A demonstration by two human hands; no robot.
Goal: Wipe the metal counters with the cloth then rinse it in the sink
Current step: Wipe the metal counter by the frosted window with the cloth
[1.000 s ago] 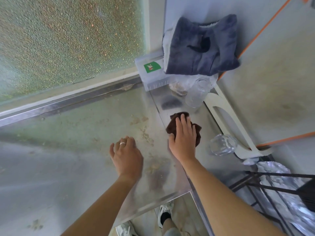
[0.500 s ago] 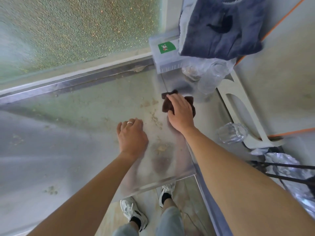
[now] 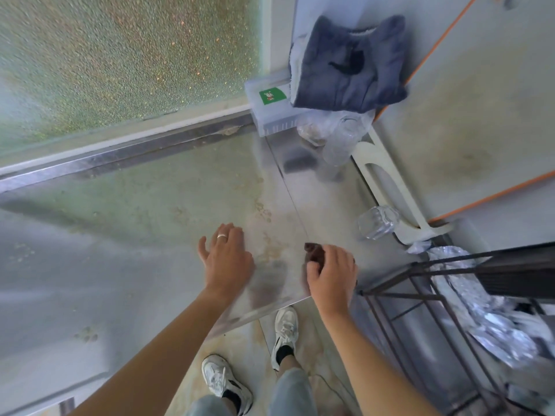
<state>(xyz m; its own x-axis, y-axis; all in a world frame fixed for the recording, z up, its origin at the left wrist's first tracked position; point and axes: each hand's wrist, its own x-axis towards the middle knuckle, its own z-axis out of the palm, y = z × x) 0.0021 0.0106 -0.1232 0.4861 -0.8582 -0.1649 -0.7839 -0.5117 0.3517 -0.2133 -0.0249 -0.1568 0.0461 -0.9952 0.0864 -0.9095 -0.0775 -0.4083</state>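
My right hand (image 3: 332,273) is bunched around a dark brown cloth (image 3: 314,252) near the front edge of the metal counter (image 3: 150,211). Only a small part of the cloth shows past my fingers. My left hand (image 3: 228,259), with a ring on one finger, rests flat on the counter just left of it, fingers spread, holding nothing. The counter surface is dull and carries brownish stains between and beyond my hands. No sink is in view.
An overturned clear glass (image 3: 377,222) lies right of the cloth. At the back stand a clear plastic box (image 3: 270,112) with a green label, a blue-grey towel (image 3: 348,64) and clear containers (image 3: 339,142). A black wire rack (image 3: 450,295) with foil stands at right.
My right hand has dragged the cloth from the back of the counter toward the front edge and bunched it up. My left hand has stayed flat on the counter.
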